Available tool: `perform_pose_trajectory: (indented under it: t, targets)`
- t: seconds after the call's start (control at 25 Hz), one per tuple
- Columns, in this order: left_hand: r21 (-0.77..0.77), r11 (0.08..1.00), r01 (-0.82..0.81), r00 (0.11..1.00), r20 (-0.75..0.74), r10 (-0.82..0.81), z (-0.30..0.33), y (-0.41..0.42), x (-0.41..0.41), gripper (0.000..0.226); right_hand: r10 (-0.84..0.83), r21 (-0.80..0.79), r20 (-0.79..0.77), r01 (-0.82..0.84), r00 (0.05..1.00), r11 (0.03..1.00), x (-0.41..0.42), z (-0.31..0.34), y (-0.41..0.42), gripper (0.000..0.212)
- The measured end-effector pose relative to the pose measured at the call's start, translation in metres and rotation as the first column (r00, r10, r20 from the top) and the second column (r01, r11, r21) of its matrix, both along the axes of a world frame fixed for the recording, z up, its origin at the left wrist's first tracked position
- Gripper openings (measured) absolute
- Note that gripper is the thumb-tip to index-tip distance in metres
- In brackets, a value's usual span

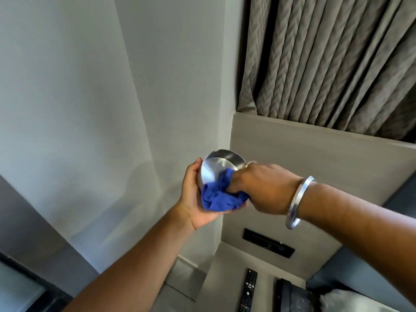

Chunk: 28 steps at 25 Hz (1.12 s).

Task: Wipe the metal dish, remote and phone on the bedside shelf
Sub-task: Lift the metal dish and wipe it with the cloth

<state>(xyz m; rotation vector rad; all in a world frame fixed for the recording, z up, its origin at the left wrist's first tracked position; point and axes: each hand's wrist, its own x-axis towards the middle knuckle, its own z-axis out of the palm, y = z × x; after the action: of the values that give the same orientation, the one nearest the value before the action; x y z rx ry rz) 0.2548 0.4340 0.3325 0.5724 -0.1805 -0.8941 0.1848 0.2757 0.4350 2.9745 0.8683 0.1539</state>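
Left hand [195, 197] cups metal dish [216, 168] (tilted); right hand [263, 188] presses blue cloth [221, 195] inside.

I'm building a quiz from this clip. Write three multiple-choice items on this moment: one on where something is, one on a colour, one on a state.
1. Where is the remote?
A. In the left hand
B. Lying on the shelf, below the hands
C. Hanging on the curtain

2. What colour is the cloth?
A. Blue
B. White
C. Red

3. What is the state of the metal dish?
A. Flat on the shelf
B. Held up and tilted, with the cloth pressed to it
C. Covered by a lid

Answers:
1. B, the remote lies flat on the shelf beside a dark phone.
2. A, the bunched cloth in the right hand is bright blue.
3. B, the left hand cups the dish in the air, off the shelf.
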Motion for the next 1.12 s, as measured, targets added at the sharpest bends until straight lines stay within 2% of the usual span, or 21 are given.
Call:
perform_pose_trajectory:
  t: [0.04, 0.08, 0.12, 0.2, 0.32, 0.4, 0.48, 0.52, 0.56, 0.6, 0.64, 0.68, 0.72, 0.76, 0.8, 0.88, 0.96, 1.04, 1.12]
  targets:
    - [-0.014, 1.0, 0.01, 1.0, -0.011, -0.01, -0.003, -0.001, 0.001, 0.068, -0.003, -0.033, 0.179, 0.009, 0.984, 0.999, 0.0, 0.0, -0.001, 0.034]
    - [-0.009, 1.0, 0.019, 1.0, -0.011, -0.019, -0.003, -0.004, 0.002, 0.067, -0.019, -0.022, 0.271, 0.026, 0.962, 0.999, 0.0, -0.001, 0.0, 0.034]
    - [-0.003, 1.0, 0.022, 1.0, -0.009, -0.022, -0.002, -0.005, 0.003, 0.066, -0.036, -0.019, 0.307, 0.044, 0.951, 0.999, 0.001, -0.004, 0.003, 0.035]
    - [-0.004, 1.0, 0.021, 1.0, -0.016, -0.021, -0.001, -0.007, 0.004, 0.062, -0.099, -0.078, 0.268, 0.124, 0.958, 0.989, 0.005, -0.016, 0.007, 0.041]
    - [0.074, 0.995, -0.063, 0.996, 0.072, 0.057, -0.006, -0.006, 0.006, 0.062, -0.201, -0.051, 0.026, 0.202, 0.979, 0.978, 0.006, -0.029, 0.0, 0.044]
    - [0.101, 0.985, -0.139, 0.976, 0.18, 0.119, -0.005, -0.008, 0.004, 0.06, -0.222, 0.082, -0.204, 0.243, 0.953, 0.967, 0.004, -0.027, -0.004, 0.044]
    - [0.096, 0.978, -0.183, 0.954, 0.258, 0.153, -0.007, -0.013, -0.003, 0.057, -0.191, 0.308, -0.384, 0.32, 0.903, 0.896, 0.004, -0.023, -0.006, 0.032]
    - [0.104, 0.972, -0.209, 0.94, 0.295, 0.17, -0.007, -0.017, -0.006, 0.058, -0.157, 0.43, -0.463, 0.376, 0.872, 0.821, 0.003, -0.023, -0.005, 0.021]
    - [0.112, 0.965, -0.239, 0.924, 0.333, 0.19, -0.007, -0.022, -0.008, 0.06, -0.118, 0.541, -0.546, 0.457, 0.829, 0.706, 0.002, -0.022, -0.004, 0.014]
    - [0.105, 0.959, -0.263, 0.901, 0.381, 0.205, -0.006, -0.027, -0.009, 0.063, -0.057, 0.628, -0.636, 0.558, 0.77, 0.542, 0.001, -0.02, -0.002, 0.013]
    - [0.084, 0.957, -0.276, 0.878, 0.427, 0.215, -0.005, -0.032, -0.01, 0.067, 0.051, 0.674, -0.712, 0.661, 0.7, 0.331, 0.002, -0.019, -0.001, 0.015]
    - [0.052, 0.957, -0.285, 0.861, 0.454, 0.231, -0.005, -0.036, -0.009, 0.073, 0.185, 0.661, -0.748, 0.741, 0.638, 0.116, 0.004, -0.019, 0.0, 0.018]
    - [0.026, 0.957, -0.289, 0.855, 0.458, 0.245, -0.006, -0.04, -0.007, 0.079, 0.296, 0.629, -0.733, 0.776, 0.612, -0.045, 0.005, -0.019, 0.0, 0.024]
    - [0.019, 0.959, -0.281, 0.863, 0.442, 0.244, -0.007, -0.041, -0.004, 0.08, 0.359, 0.607, -0.7, 0.779, 0.617, -0.157, 0.006, -0.021, -0.002, 0.031]
    - [0.032, 0.964, -0.263, 0.882, 0.412, 0.227, -0.009, -0.038, 0.001, 0.076, 0.404, 0.589, -0.663, 0.773, 0.63, -0.238, 0.005, -0.021, -0.006, 0.034]
    - [0.033, 0.981, -0.192, 0.944, 0.28, 0.175, -0.016, -0.027, 0.015, 0.072, 0.473, 0.579, -0.579, 0.743, 0.664, -0.335, -0.002, -0.02, -0.027, 0.032]
    - [-0.023, 0.993, -0.116, 0.989, 0.093, 0.117, -0.032, -0.009, 0.029, 0.082, 0.459, 0.608, -0.512, 0.684, 0.726, -0.404, -0.015, -0.022, -0.059, 0.029]
    - [-0.058, 0.996, -0.069, 0.997, -0.037, 0.066, -0.05, 0.003, 0.036, 0.092, 0.325, 0.631, -0.534, 0.624, 0.781, -0.461, -0.029, -0.033, -0.083, 0.028]
    - [-0.062, 0.997, -0.037, 0.995, -0.094, 0.031, -0.076, 0.007, 0.038, 0.087, 0.164, 0.631, -0.625, 0.617, 0.763, -0.47, -0.035, -0.063, -0.095, 0.033]
